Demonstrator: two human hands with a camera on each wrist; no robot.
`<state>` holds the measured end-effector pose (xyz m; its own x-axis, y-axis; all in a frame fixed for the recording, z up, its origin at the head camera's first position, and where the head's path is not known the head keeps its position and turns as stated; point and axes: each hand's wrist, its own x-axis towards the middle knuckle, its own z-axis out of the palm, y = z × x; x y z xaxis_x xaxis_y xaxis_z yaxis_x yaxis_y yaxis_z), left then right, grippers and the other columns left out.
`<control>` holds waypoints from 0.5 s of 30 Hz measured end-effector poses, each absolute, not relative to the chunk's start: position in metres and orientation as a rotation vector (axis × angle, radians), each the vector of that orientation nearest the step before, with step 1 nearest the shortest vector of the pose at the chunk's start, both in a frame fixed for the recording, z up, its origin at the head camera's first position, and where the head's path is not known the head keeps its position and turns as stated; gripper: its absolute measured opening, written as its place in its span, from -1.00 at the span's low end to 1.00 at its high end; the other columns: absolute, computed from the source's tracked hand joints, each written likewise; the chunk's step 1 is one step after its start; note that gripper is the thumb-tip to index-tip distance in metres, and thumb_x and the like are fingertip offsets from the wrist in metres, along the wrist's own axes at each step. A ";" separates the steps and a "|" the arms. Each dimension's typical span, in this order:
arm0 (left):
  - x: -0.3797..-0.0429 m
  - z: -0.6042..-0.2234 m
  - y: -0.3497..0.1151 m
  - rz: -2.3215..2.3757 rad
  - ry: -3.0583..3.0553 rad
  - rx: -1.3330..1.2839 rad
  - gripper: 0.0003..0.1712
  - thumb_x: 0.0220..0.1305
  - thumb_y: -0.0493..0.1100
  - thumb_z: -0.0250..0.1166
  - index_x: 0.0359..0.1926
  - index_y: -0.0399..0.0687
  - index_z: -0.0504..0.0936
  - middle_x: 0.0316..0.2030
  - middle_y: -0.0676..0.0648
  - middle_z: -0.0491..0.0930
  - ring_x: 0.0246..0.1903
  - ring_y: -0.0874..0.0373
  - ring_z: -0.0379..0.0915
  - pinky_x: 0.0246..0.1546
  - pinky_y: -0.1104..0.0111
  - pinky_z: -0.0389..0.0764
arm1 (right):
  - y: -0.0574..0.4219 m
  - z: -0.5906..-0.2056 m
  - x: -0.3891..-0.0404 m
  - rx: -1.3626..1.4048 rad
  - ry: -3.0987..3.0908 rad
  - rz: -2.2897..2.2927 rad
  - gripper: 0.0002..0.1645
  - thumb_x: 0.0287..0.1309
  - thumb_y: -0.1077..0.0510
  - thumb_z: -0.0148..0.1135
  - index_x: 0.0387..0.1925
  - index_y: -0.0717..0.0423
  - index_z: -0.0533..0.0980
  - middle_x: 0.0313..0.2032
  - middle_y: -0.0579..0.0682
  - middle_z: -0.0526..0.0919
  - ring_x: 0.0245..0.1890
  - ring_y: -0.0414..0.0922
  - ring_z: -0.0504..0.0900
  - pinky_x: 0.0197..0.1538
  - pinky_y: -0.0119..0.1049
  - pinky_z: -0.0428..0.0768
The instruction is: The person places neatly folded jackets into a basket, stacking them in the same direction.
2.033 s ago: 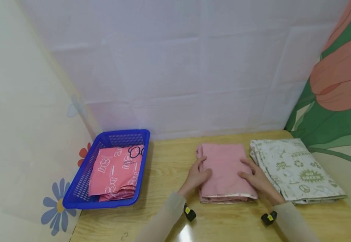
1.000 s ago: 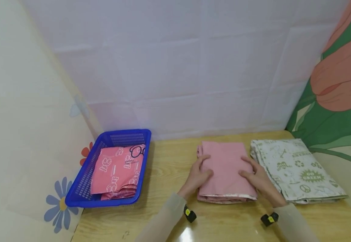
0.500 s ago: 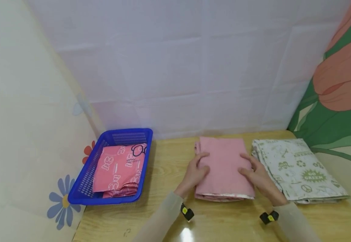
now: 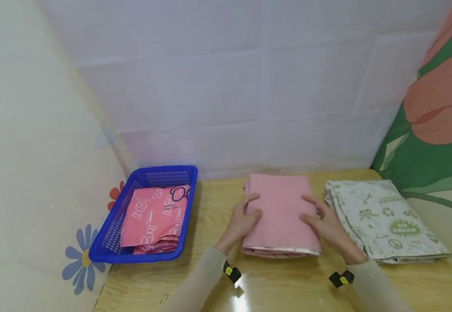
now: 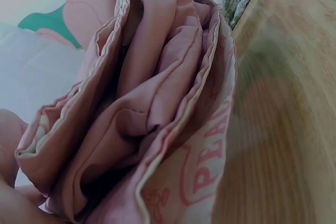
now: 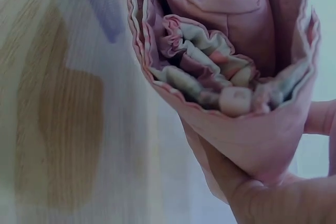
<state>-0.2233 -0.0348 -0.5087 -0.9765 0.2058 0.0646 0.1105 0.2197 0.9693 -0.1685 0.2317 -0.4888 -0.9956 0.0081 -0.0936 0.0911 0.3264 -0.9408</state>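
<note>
Between my two hands is a folded pink cloth (image 4: 280, 212), plain on top, with a pale edge at the front. My left hand (image 4: 239, 223) grips its left side, thumb on the top face. On the opposite side my right hand (image 4: 329, 225) holds it the same way. Layered folds of the pink cloth (image 5: 157, 93) gape open in the left wrist view, with red lettering on the pale underside close over the wood. Rolled inner layers and a pale patterned lining of the cloth (image 6: 220, 61) show in the right wrist view.
At the left stands a blue plastic basket (image 4: 191, 208) with a folded pink printed cloth (image 4: 151, 216) inside. A folded white cloth with green print (image 4: 385, 221) lies to the right on the wooden table (image 4: 218, 208). White sheeting (image 4: 210, 95) hangs behind.
The folded pink cloth has shifted left and a little farther from me, both hands travelling with it. The gap to the green-printed cloth has widened.
</note>
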 end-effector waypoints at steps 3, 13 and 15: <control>-0.223 -0.505 -0.041 1.911 2.382 0.310 -0.40 0.30 -0.26 0.35 0.38 0.05 0.63 0.46 -0.10 0.51 0.51 -0.14 0.31 0.54 -0.15 0.30 | 0.227 -0.485 -0.169 0.061 2.482 -1.820 -0.17 0.49 0.19 0.26 0.65 0.11 0.17 0.70 0.29 -0.08 0.59 0.42 0.10 0.42 0.31 0.45; -0.223 -0.488 -0.065 1.907 2.421 0.306 -0.44 0.33 -0.21 0.37 0.36 0.08 0.65 0.48 -0.06 0.50 0.52 -0.11 0.28 0.53 -0.15 0.31 | 0.213 -0.473 -0.173 -0.050 2.489 -1.842 -0.17 0.48 0.13 0.31 0.64 0.10 0.22 0.68 0.31 0.01 0.49 0.38 0.33 0.27 0.12 0.65; -0.224 -0.485 -0.069 1.907 2.420 0.313 -0.44 0.34 -0.21 0.37 0.36 0.08 0.65 0.49 -0.07 0.49 0.52 -0.13 0.28 0.50 -0.17 0.33 | 0.211 -0.472 -0.174 -0.059 2.461 -1.859 -0.16 0.49 0.12 0.31 0.65 0.08 0.21 0.68 0.32 -0.01 0.50 0.40 0.31 0.28 0.16 0.64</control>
